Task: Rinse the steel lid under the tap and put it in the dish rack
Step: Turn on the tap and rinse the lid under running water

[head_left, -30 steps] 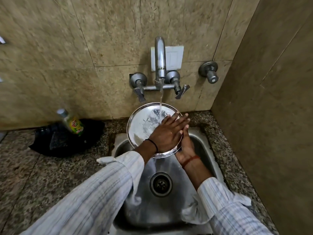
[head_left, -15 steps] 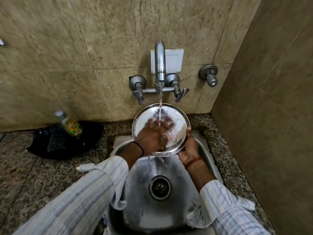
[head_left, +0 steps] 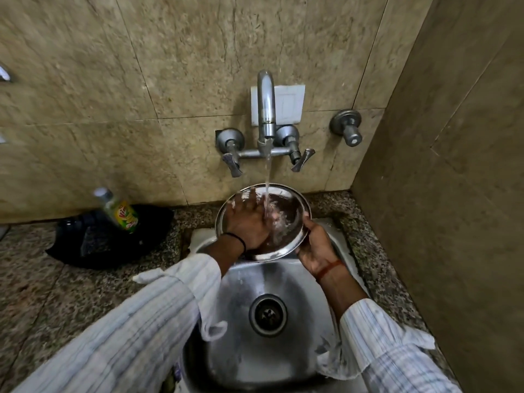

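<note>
The round steel lid point(head_left: 292, 211) is held tilted over the back of the steel sink point(head_left: 306, 282), right under the tap point(head_left: 266, 109). Water runs from the spout onto the lid's face. My right hand point(head_left: 317, 245) grips the lid's lower right rim from below. My left hand point(head_left: 246, 219) lies flat on the lid's left half, fingers spread, in the stream's splash. No dish rack is in view.
A green-labelled bottle point(head_left: 120, 211) leans on a black bag point(head_left: 93, 242) on the granite counter left of the sink. Two tap handles point(head_left: 232, 163) and a separate wall valve point(head_left: 347, 127) stick out of the tiled wall. A side wall point(head_left: 453, 194) closes off the right.
My left hand has slid across the lid's face from the right and middle to its left half. The lid has tilted a little and stayed under the running water.
</note>
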